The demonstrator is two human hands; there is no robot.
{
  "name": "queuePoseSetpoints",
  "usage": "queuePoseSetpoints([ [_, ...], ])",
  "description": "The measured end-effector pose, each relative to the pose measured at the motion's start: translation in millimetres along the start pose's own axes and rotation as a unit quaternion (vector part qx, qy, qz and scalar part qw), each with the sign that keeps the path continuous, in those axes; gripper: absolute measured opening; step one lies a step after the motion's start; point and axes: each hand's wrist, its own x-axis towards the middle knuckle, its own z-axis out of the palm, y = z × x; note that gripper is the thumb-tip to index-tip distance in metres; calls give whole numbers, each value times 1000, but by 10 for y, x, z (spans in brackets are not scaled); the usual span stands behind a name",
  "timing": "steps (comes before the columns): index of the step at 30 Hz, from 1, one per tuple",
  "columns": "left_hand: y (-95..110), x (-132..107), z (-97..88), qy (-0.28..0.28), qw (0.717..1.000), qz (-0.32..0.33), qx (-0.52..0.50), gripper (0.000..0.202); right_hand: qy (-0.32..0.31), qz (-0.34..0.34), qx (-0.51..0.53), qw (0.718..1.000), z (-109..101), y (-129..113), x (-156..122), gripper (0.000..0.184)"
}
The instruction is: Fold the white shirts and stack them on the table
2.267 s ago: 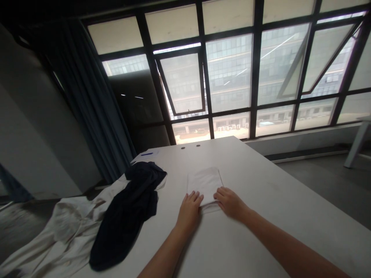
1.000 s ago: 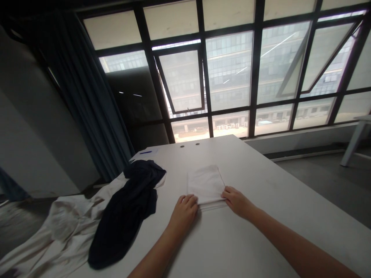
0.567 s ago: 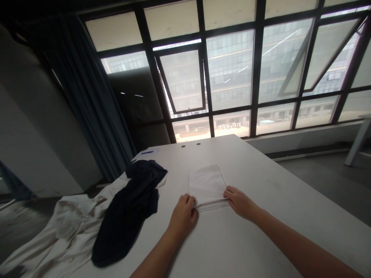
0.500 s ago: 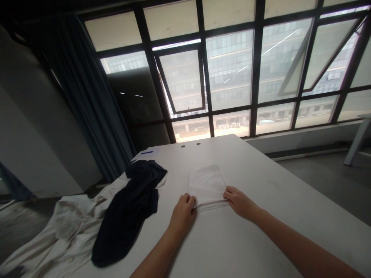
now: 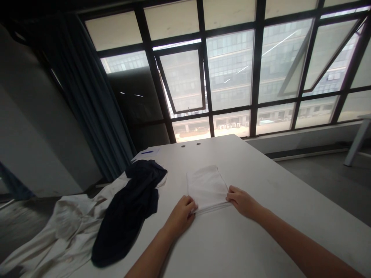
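Head view: folded white cloth [image 5: 206, 188] between both hands

Cloth flat on the desk [image 5: 278, 189], near edge running across the body, long axis unclear. Left hand [image 5: 180, 218] and right hand [image 5: 242, 202] about equally near, each curled at a near corner — grip closed or merely touching, cannot tell

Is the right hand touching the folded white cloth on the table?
Touching. The head view shows the fingertips of the right hand meeting the right edge of the folded white cloth, with no gap between them.
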Motion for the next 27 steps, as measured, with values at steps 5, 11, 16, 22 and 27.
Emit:
queuePoseSetpoints([
  [5,64,21,-93,-31,998,45,10,37,-10,-9,32,999,-72,11,-11,23],
  [11,115,43,-56,-101,991,89,14,73,-12,2,62,998,-96,87,-9,20],
  [16,95,26,-50,-131,986,95,33,84,-3,8,54,999,-102,111,-7,19],
  [22,141,-21,-66,-153,982,96,46,95,-37,7,55,998,-129,131,-8,22],
  [27,179,-26,1,-138,985,83,58,92,-20,23,71,997,-106,145,-21,26],
])
